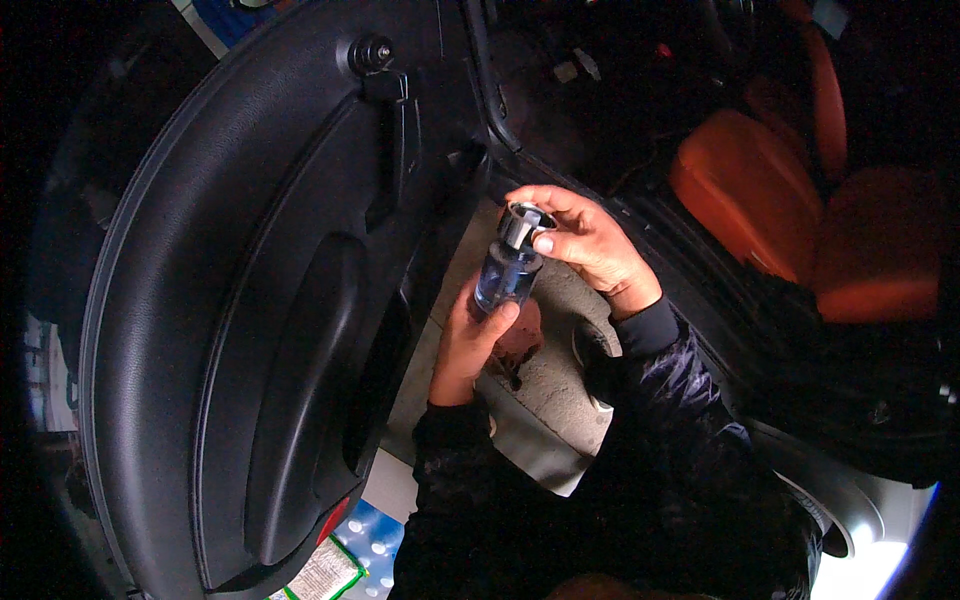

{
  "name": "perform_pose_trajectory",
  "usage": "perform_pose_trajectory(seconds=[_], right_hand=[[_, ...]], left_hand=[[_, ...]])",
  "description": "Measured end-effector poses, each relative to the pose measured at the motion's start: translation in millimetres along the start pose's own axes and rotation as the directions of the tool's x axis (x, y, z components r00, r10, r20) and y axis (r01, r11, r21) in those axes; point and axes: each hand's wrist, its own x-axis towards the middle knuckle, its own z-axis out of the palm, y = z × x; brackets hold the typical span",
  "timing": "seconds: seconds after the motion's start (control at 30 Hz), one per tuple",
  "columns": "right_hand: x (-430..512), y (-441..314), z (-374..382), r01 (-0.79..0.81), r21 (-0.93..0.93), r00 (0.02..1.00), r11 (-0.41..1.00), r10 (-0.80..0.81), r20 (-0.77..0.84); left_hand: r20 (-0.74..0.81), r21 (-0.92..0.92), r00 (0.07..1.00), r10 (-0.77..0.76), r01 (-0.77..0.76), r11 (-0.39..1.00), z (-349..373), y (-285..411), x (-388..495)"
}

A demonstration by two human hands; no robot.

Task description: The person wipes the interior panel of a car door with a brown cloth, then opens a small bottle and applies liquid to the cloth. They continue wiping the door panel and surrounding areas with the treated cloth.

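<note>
My left hand [476, 334] grips the lower part of a small blue-tinted glass bottle [508, 277], which tilts slightly to the right. At its top, my right hand [592, 244] holds a shiny silver collar or cap [519, 225] between thumb and fingers. Whether this metal part is seated on the bottle or loose, I cannot tell. Both hands are between a car's black door panel and its door sill, above a concrete floor.
The black car door panel [247, 300] stands open on the left. Orange-brown seats [750, 187] show in the dark cabin at right. A green-edged printed packet [326, 574] and a blue dotted sheet [371, 536] lie below the door. A dark shoe [592, 360] is near my right forearm.
</note>
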Motion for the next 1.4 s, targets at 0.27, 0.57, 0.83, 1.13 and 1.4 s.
perform_pose_trajectory(seconds=[0.27, 0.57, 0.83, 1.13, 1.4], right_hand=[[0, 6, 0, 0.089, 0.227, 0.995, 0.97, -0.077, -0.061], [-1, 23, 2, 0.045, 0.152, 0.983, 0.987, -0.016, -0.183], [3, 47, -56, -0.031, -0.82, 0.886, 0.572, -0.364, -0.288], [-30, 69, -146, -0.122, -0.55, 0.828, 0.826, -0.221, -0.515], [-23, 63, -112, 0.075, -0.541, 0.863, 0.838, -0.326, -0.386]], left_hand=[[-0.033, -0.016, 0.999, 0.024, -0.025, 1.0, 6, 2, 3], [-0.097, -0.069, 0.992, 0.085, -0.092, 0.993, 6, -7, 15], [-0.11, -0.074, 0.993, 0.036, -0.044, 0.996, -1, -8, 17], [-0.084, 0.014, 0.994, 0.071, -0.07, 0.997, -16, -30, 26], [-0.049, -0.04, 0.997, 0.066, -0.068, 0.997, -20, -26, 29]])
